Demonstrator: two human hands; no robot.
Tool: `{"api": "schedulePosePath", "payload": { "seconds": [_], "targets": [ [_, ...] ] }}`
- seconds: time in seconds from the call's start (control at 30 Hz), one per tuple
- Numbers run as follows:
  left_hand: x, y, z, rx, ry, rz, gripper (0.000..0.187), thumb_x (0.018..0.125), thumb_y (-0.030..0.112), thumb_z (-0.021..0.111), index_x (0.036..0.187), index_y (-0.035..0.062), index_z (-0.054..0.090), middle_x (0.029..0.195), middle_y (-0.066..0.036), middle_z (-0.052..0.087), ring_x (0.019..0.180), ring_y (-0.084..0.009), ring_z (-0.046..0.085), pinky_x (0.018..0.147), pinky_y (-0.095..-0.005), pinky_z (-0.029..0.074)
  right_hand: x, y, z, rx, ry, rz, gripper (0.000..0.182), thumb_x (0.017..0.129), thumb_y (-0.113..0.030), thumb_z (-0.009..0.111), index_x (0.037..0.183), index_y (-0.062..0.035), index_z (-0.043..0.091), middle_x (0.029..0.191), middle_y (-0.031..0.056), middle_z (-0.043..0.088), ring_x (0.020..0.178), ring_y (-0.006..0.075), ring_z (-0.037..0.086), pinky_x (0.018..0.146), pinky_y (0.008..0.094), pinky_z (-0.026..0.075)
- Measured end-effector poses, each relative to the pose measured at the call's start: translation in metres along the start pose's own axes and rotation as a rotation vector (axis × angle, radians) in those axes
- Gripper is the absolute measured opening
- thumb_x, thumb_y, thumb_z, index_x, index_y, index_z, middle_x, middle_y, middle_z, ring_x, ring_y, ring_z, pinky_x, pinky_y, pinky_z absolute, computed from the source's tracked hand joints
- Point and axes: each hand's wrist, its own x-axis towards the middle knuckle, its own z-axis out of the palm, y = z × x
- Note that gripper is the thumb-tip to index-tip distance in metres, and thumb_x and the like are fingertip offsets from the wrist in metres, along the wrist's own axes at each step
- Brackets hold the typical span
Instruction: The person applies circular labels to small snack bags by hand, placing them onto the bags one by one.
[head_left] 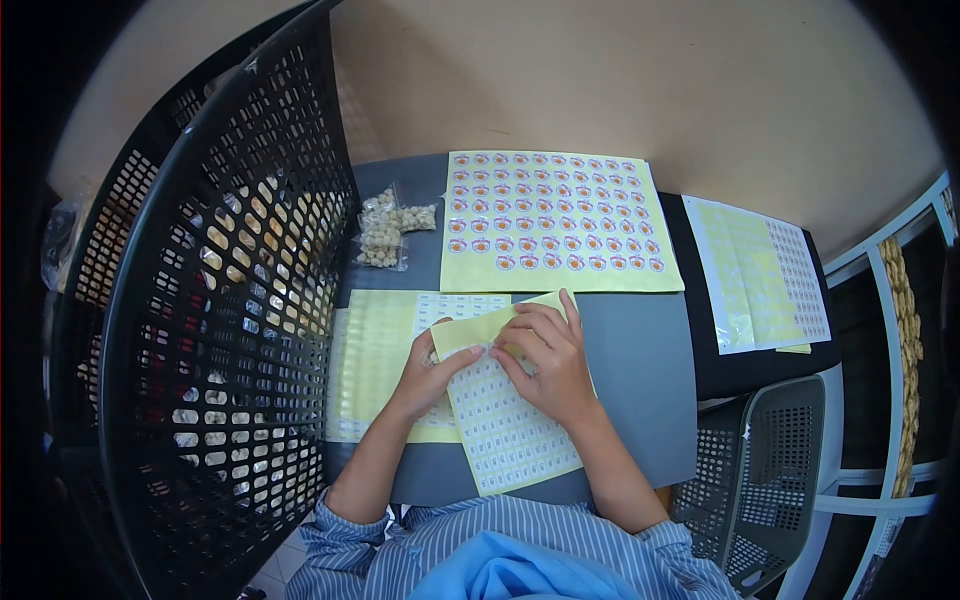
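My left hand grips the left edge of a yellow-backed sheet of small white labels, its thumb lying on top. At the upper part of this sheet, my right hand has thumb and index finger pinched together near the left thumb; whatever is between them is too small to make out. Under the left hand lies another yellow sheet with a few rows of labels. Beyond both hands is a large yellow sheet of round red and orange stickers. Small clear bags of pale pieces rest at its left.
A tall dark perforated basket full of packets stands at the left. On the right, a partly used sticker sheet lies on a black surface. Another perforated basket is below it. The grey table meets a wall behind.
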Motion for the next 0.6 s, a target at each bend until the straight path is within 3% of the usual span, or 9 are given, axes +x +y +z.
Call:
{"api": "schedulePosePath", "payload": {
  "seconds": [0.43, 0.6],
  "targets": [
    [-0.0015, -0.0004, 0.0, -0.079, -0.022, -0.009, 0.028, 0.079, 0.013, 0.061, 0.102, -0.0005, 0.052, 0.097, -0.008, 0.058, 0.088, -0.0133, 0.057, 0.076, -0.0263, 0.046, -0.002, 0.0018, 0.0025, -0.005, 0.065, -0.081, 0.01, 0.067, -0.01, 0.069, 0.075, -0.01, 0.063, 0.08, 0.0001, 0.058, 0.088, 0.0173, 0.056, 0.1, 0.0465, 0.028],
    [-0.0028, 0.0047, 0.0014, -0.074, -0.037, -0.018, 0.027, 0.08, 0.013, 0.061, 0.102, 0.0002, 0.052, 0.095, -0.007, 0.058, 0.086, -0.0126, 0.056, 0.076, -0.026, 0.045, -0.0003, -0.0027, 0.0028, 0.029, 0.079, -0.007, 0.011, 0.066, -0.008, 0.068, 0.075, -0.01, 0.062, 0.079, 0.0002, 0.057, 0.085, 0.0158, 0.056, 0.099, 0.0459, 0.029]
  ]
}}
